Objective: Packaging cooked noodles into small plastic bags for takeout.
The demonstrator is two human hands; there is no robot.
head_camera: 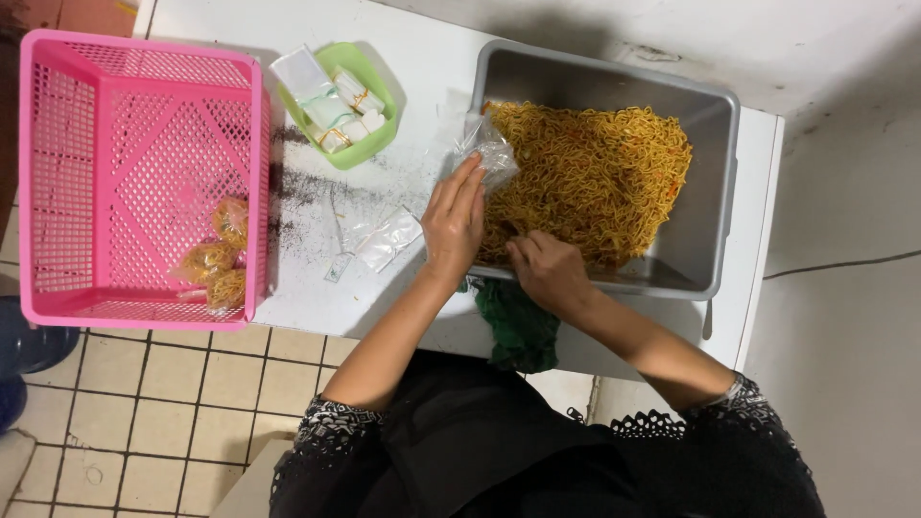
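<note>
A grey tub [715, 144] on the white table holds a heap of yellow fried noodles [595, 173]. My left hand [453, 223] grips a clear plastic bag [487, 149] at the tub's near left rim. My right hand [549, 273] reaches over the tub's front edge, fingers pinched into the noodles. A dark green cloth [518, 331] hangs off the table edge under my wrists.
A pink plastic basket [58, 173] at the left holds a few filled noodle bags [216, 254]. A small green tray [350, 153] carries folded bags and rubber bands. Loose clear bags [384, 238] lie on the white table [413, 67]. Tiled floor lies below.
</note>
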